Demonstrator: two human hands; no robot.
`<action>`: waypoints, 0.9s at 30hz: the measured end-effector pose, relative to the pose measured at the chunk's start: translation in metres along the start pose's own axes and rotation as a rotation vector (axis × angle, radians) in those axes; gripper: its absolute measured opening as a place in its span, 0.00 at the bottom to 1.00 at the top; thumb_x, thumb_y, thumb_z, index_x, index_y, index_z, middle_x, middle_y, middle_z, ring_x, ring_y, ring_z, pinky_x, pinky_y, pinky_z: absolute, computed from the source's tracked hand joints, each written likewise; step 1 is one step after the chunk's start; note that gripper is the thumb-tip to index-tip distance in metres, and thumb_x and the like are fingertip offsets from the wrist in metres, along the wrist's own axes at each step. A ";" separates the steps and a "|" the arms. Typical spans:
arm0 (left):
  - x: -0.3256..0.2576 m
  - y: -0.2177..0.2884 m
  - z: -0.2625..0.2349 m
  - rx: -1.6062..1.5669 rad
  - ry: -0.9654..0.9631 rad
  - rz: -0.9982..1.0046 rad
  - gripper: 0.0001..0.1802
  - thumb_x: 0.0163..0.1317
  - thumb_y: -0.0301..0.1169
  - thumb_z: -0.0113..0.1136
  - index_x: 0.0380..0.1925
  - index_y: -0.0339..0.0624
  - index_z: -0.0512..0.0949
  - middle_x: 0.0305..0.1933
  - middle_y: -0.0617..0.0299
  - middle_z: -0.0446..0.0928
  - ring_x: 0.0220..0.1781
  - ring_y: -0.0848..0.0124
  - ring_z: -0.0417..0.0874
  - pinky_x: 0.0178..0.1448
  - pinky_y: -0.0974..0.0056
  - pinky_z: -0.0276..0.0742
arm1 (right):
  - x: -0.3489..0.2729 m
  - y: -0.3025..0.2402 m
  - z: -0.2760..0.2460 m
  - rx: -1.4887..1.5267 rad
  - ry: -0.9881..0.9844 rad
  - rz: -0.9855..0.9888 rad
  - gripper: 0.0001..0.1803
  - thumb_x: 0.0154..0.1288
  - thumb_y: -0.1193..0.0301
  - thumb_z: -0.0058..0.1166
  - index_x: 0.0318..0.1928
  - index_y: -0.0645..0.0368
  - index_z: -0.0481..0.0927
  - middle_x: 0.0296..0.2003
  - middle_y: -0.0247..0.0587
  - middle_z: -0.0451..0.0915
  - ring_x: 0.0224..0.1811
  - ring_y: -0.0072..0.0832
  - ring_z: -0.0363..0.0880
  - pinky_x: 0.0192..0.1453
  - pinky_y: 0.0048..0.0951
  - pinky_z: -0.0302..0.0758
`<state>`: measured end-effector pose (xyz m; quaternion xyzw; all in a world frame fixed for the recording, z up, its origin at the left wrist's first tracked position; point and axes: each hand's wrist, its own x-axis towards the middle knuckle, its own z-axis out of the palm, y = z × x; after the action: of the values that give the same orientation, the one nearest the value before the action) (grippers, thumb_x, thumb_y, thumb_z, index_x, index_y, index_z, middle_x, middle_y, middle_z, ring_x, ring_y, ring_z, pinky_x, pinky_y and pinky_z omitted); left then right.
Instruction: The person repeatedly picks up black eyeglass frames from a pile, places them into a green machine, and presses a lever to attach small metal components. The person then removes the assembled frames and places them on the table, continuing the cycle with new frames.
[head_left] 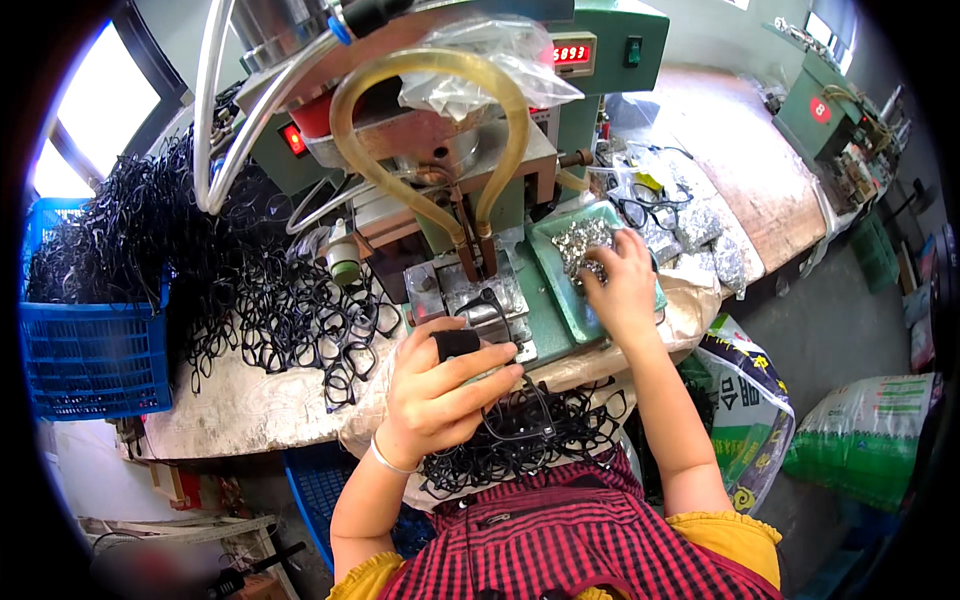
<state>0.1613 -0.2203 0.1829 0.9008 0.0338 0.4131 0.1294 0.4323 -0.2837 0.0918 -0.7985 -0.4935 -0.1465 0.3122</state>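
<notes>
My left hand (440,390), with a black band round one finger, is closed on a black plastic eyeglass frame (520,437). Part of that frame rests at the metal fixture (490,315) of a green bench machine, just under two copper-coloured electrode tips (478,258). To the right, my right hand (622,290) reaches into a green tray (562,318). Thumb and forefinger are curled close together at a heap of small silvery metal parts (580,245); whether a part is between them is hidden.
Many black eyeglass frames (270,310) are heaped on the bench at left, beside a blue basket (95,355) piled with more. Others lie on my lap (510,460). Plastic bags of metal parts (705,220) lie beyond the tray. A yellowish hose (345,130) loops above the fixture.
</notes>
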 end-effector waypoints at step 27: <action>-0.121 -0.003 -0.024 0.237 0.332 -0.547 0.22 0.64 0.16 0.56 0.60 0.31 0.77 0.57 0.46 0.82 0.56 0.60 0.83 0.54 0.61 0.80 | 0.093 -0.045 0.017 -0.044 0.275 -0.415 0.06 0.62 0.72 0.52 0.39 0.55 0.80 0.72 0.37 0.71 0.82 0.38 0.55 0.83 0.51 0.53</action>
<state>0.0644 -0.2328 0.1084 0.7875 0.3427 0.4974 0.1224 0.4349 -0.1937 0.1446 -0.6593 -0.5963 -0.3256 0.3221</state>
